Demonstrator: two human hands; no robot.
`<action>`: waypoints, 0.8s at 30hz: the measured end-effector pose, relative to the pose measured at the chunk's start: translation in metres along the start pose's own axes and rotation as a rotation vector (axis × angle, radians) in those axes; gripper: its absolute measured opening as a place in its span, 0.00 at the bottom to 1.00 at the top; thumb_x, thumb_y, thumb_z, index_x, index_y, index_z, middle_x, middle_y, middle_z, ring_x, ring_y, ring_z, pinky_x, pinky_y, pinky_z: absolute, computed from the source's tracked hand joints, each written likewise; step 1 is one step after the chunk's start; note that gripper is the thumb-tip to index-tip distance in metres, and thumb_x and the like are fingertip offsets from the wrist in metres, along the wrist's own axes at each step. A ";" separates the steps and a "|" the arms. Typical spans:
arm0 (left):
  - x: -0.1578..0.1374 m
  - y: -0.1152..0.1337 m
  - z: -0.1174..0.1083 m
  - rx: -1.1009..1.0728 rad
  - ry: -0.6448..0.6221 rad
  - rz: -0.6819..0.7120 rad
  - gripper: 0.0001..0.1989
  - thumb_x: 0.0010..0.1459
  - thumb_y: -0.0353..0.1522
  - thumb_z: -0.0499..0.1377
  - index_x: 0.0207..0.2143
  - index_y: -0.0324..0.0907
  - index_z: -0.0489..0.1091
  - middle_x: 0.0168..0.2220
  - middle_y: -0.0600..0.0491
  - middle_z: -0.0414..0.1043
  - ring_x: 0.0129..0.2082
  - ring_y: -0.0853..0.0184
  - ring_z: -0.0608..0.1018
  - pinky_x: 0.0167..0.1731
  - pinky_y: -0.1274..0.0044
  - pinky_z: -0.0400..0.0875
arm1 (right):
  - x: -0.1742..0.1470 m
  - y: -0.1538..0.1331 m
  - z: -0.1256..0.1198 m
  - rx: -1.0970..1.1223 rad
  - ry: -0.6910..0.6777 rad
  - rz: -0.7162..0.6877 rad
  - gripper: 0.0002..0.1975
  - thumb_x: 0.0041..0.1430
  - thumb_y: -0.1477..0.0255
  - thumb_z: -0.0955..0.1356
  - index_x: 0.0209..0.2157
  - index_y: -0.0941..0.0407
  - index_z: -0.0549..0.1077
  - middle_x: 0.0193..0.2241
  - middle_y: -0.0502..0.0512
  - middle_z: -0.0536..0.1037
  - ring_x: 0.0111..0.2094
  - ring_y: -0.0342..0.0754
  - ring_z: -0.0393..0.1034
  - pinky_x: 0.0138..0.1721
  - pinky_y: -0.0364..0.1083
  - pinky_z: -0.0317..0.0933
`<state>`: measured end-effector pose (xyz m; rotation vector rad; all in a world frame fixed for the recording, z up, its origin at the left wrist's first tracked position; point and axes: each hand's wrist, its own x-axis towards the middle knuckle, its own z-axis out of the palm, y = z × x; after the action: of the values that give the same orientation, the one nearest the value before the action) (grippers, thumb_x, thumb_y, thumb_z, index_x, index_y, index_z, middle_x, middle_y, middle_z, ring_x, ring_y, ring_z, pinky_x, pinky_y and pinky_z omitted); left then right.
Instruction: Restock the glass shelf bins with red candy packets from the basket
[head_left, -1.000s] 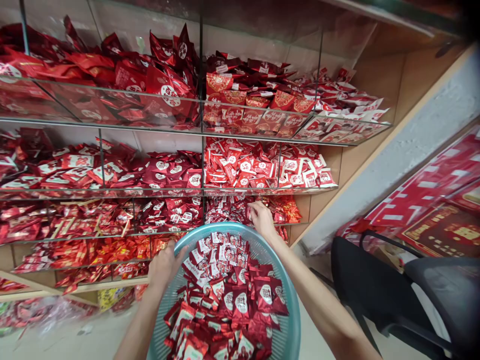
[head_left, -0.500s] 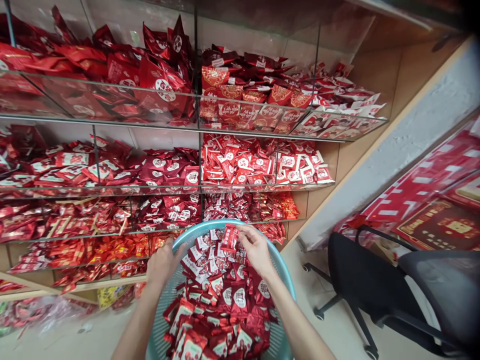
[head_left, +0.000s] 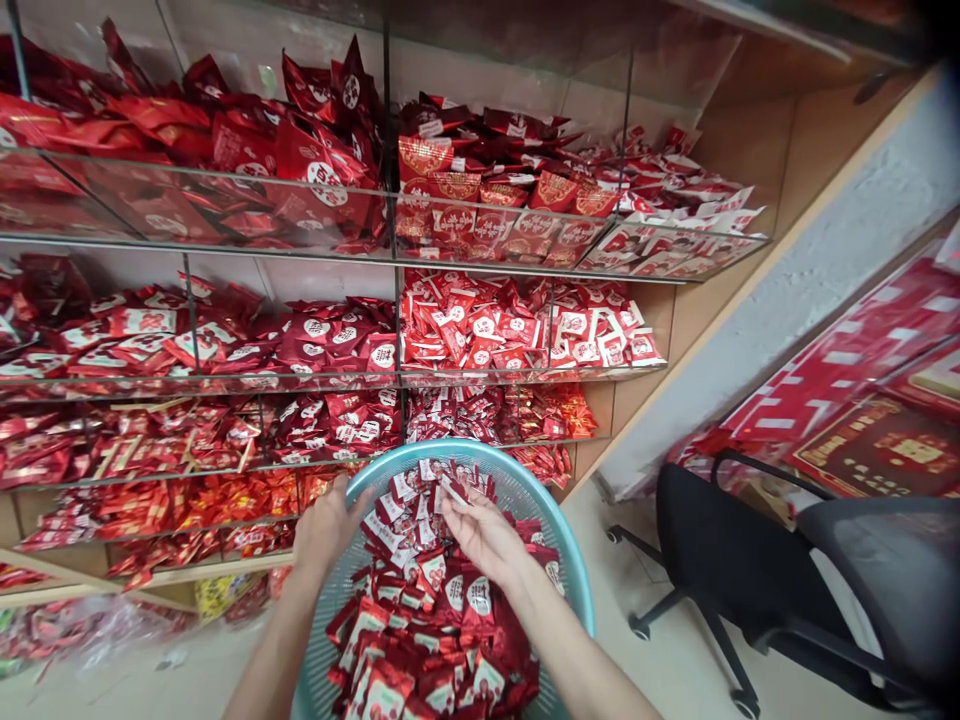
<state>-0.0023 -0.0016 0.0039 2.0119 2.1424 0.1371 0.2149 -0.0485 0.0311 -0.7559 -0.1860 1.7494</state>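
Observation:
A teal plastic basket [head_left: 577, 560] holds a heap of small red and white snack packets [head_left: 457, 650]. My left hand [head_left: 324, 530] is closed on the basket's left rim. Over the far half of the heap, my right hand [head_left: 484, 535] pinches a small red packet [head_left: 456, 492], which shows mostly edge-on at the fingertips. White-labelled packets [head_left: 405, 520] lie just left of those fingers. Dark red packets with white hearts [head_left: 478, 592] lie below the hand, and its wrist covers part of the heap.
Ahead stands a shelf unit with clear dividers [head_left: 394, 255], filled with red packets in several tiers. A black office chair [head_left: 735, 540] is at the right on the pale floor. Red printed boxes [head_left: 892, 440] lean by the wall behind it. Plastic bags [head_left: 82, 625] lie low at the left.
My right hand has moved left and nearer to me from the basket's far right side, turning the packet edge-on. My left hand stays on the rim.

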 end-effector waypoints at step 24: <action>0.000 -0.001 0.000 -0.021 -0.009 -0.002 0.27 0.59 0.49 0.37 0.45 0.42 0.62 0.32 0.43 0.76 0.33 0.53 0.78 0.30 0.69 0.66 | -0.004 0.013 0.004 -0.538 0.040 -0.237 0.12 0.40 0.67 0.75 0.24 0.59 0.73 0.22 0.48 0.76 0.27 0.41 0.71 0.37 0.43 0.65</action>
<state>-0.0031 -0.0011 0.0041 1.9951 2.1280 0.1490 0.2026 -0.0559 0.0291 -1.1029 -0.7096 1.4657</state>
